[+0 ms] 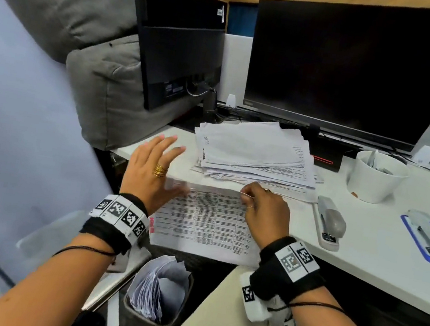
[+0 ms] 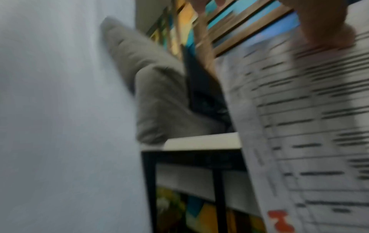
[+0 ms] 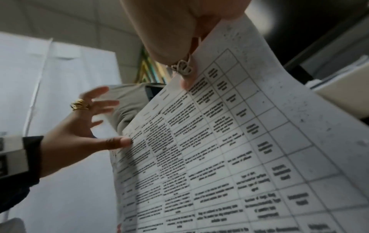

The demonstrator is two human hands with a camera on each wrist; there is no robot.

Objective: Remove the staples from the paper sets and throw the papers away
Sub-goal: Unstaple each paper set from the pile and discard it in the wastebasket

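The surface [image 1: 378, 262] carries a paper stack [image 1: 255, 152] near its back edge; a sheet [image 1: 208, 218] overhangs the front edge above the bin [image 1: 158, 297], likely ready to drop. Right hand [image 1: 265, 210] pinches its far corner; left hand [image 1: 150, 172] is spread, thumb touching the sheet. Two staplers [image 1: 329, 223] lie right, unobstructing

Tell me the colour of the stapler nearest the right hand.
Grey stapler, clearest in the head view, beside the right hand.
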